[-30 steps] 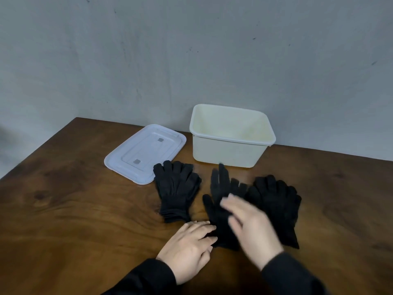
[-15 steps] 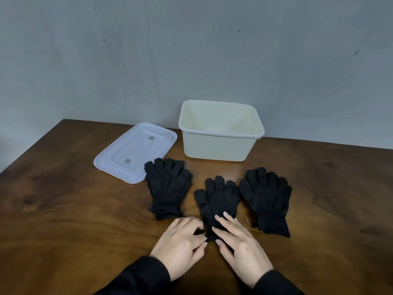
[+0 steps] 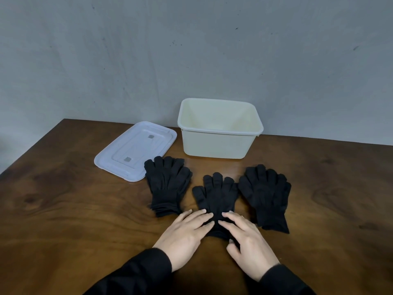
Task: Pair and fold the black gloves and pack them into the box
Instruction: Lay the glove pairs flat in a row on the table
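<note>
Three lots of black gloves lie flat on the wooden table in front of the cream box (image 3: 219, 143). A left stack (image 3: 168, 184) of several gloves, a middle pair (image 3: 217, 194) and a right stack (image 3: 265, 192). My left hand (image 3: 187, 231) and my right hand (image 3: 246, 237) lie flat, fingers spread, on the cuff end of the middle pair. Neither hand grips anything. The box stands open and nothing shows inside it.
A white lid (image 3: 136, 150) lies flat left of the box, its corner under the left stack's fingertips. A grey wall rises right behind the box. The table's left edge runs diagonally at the far left.
My right hand has come down from above the gloves onto the middle pair's cuff beside my left hand. The middle pair now lies flat and aligned.
</note>
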